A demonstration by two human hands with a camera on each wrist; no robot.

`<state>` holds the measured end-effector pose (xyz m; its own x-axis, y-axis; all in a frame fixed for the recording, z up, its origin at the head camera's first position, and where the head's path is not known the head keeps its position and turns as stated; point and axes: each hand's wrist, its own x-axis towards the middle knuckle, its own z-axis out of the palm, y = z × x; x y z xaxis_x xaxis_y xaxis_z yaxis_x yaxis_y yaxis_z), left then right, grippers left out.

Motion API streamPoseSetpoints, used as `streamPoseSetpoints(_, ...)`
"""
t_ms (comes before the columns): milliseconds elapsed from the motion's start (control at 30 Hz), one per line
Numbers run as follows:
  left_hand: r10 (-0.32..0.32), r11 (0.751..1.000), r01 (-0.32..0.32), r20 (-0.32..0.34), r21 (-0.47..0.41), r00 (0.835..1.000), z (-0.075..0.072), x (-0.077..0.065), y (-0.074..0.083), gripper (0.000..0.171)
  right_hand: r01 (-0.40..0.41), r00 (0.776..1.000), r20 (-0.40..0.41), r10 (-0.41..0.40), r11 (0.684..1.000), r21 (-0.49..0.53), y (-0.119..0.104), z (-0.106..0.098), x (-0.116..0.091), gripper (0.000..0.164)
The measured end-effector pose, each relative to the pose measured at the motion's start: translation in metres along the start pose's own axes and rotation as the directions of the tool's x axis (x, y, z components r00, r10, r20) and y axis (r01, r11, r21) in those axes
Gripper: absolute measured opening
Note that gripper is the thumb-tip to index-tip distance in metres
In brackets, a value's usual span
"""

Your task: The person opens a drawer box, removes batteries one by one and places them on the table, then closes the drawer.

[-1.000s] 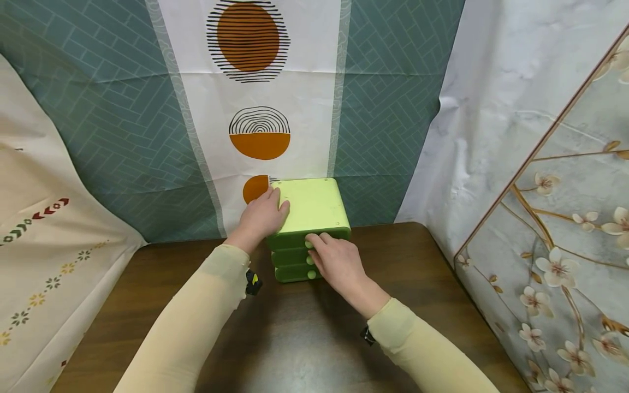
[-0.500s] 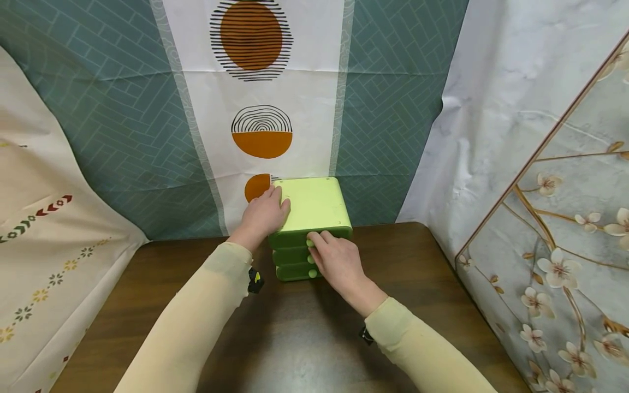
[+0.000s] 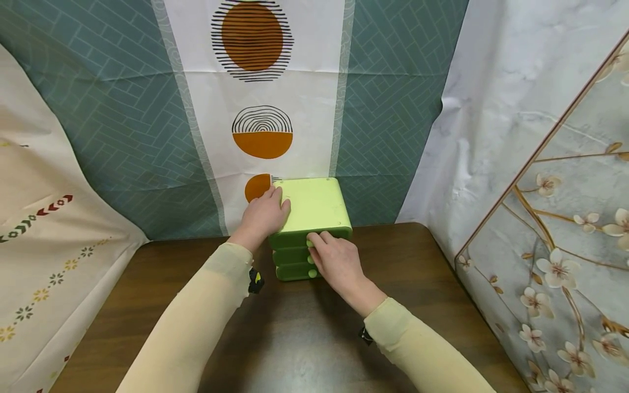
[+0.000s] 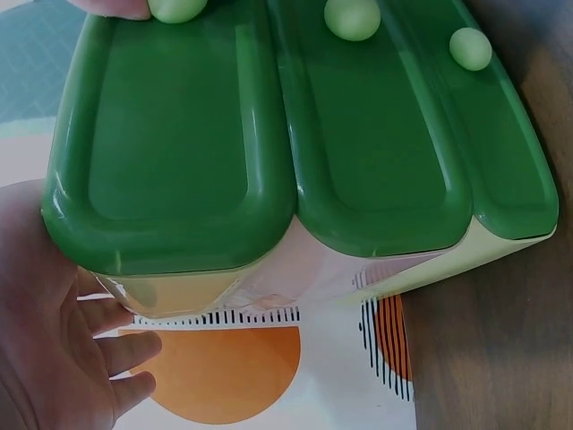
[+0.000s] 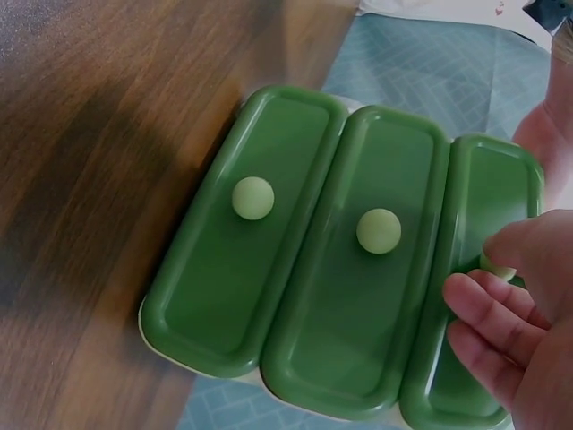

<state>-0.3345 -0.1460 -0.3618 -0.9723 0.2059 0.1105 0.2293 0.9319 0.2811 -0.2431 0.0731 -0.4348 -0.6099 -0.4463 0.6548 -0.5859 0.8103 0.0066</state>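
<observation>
A small mini drawer cabinet (image 3: 314,202) with a pale yellow-green top and three green drawer fronts stands at the back of the table. My left hand (image 3: 264,215) rests along its upper left edge, thumb on top, fingers reaching down the side in the left wrist view. At the top drawer (image 4: 179,134), thumb and forefinger of my right hand (image 3: 339,262) pinch the round knob (image 5: 495,265), mostly covered by them. Lower down, the middle knob (image 5: 379,231) and bottom knob (image 5: 253,198) are untouched. All three fronts sit close to the cabinet body.
The brown wooden table (image 3: 304,338) extends toward me and to both sides. Behind the cabinet hangs a patterned cloth (image 3: 383,136) with orange circles. A floral cloth (image 3: 550,262) borders the right side, and a cream cloth (image 3: 59,234) the left.
The head view has shifted very slightly. Both hands keep their places on the cabinet and knob, and the drawers look the same.
</observation>
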Motion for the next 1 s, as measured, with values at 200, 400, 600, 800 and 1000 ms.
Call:
streamPoseSetpoints(200,0.001,1.000,-0.001,-0.010,-0.002,1.000,0.000,-0.001,0.002,0.069,0.002,1.000,-0.003,-0.002,1.000,0.001,0.000,-0.001,-0.001,0.022)
streamPoseSetpoints(400,-0.002,1.000,0.002,-0.012,0.004,1.000,0.000,-0.001,0.002,0.069,0.015,1.000,-0.014,-0.015,1.000,0.008,-0.001,-0.002,-0.002,0.023)
streamPoseSetpoints(600,-0.014,1.000,0.014,0.009,-0.010,1.000,0.000,0.000,0.001,0.069,0.022,1.000,-0.013,-0.022,1.000,-0.005,-0.002,-0.005,-0.004,0.022)
streamPoseSetpoints(800,-0.020,0.999,0.021,0.021,-0.025,1.000,0.001,0.000,0.001,0.071,0.025,1.000,-0.011,-0.025,1.000,0.003,-0.004,-0.008,-0.008,0.023)
streamPoseSetpoints(1000,-0.022,0.999,0.022,0.021,-0.027,1.000,0.002,-0.001,0.001,0.070,0.035,0.999,-0.015,-0.035,0.999,0.002,-0.005,-0.010,-0.013,0.025)
